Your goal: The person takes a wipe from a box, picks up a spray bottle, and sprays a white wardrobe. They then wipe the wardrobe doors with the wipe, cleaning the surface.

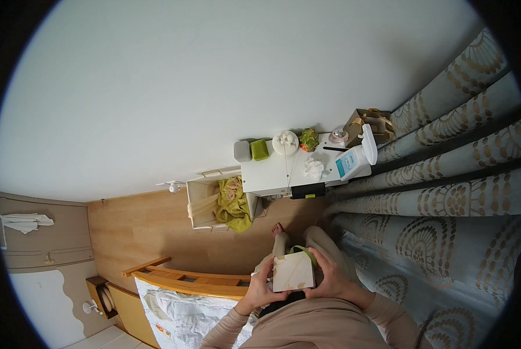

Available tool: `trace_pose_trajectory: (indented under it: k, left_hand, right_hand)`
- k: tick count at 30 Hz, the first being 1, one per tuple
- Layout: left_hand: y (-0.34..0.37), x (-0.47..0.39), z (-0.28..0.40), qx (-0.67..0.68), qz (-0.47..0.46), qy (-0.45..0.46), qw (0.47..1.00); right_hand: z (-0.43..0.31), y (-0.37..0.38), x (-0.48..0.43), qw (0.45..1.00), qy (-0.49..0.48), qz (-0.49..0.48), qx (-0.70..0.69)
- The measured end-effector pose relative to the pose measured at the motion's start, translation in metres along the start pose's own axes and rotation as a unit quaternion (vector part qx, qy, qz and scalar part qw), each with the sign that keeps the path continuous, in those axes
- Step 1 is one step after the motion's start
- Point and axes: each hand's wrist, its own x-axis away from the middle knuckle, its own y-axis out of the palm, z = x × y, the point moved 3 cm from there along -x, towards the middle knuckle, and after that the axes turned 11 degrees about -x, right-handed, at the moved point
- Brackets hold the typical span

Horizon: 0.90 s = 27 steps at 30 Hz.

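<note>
A small whitish box (293,271) with brown stains is held in front of my belly. My left hand (260,285) grips its left side, my right hand (330,275) its right side. A green strap (306,251) loops at its far edge, near the fingers of my right hand. What the box rests on below is hidden. Beyond stands a narrow white table (262,174). On it are a spray bottle (354,159), a crumpled white tissue (314,168), a black pen-like stick (334,148), a white round dish (285,142) and a green container (259,150).
A storage bin (199,187) with yellow-green cloth (236,211) stands on the wooden floor left of the table. A paper bag (369,124) stands at its far right end. Patterned curtains (439,192) hang at the right. A wooden bed frame (190,283) is at the lower left.
</note>
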Motion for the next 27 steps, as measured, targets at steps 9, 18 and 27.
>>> trace_pose_trajectory:
  k: [9, 18, 27]
  left_hand:
    - [-0.012, -0.013, 0.016, 0.232, 0.030, 0.014, 0.972]
    - [0.017, 0.004, 0.010, 0.477, 0.150, -0.065, 0.863]
    - [-0.020, 0.011, -0.011, 0.420, 0.166, -0.008, 0.892]
  right_hand:
    - [-0.005, -0.002, -0.016, 0.991, -0.068, 0.026, -0.115]
    - [-0.026, 0.013, -0.023, 0.905, -0.418, 0.065, -0.039]
    - [-0.077, -0.017, -0.015, 0.913, -0.385, 0.007, -0.133]
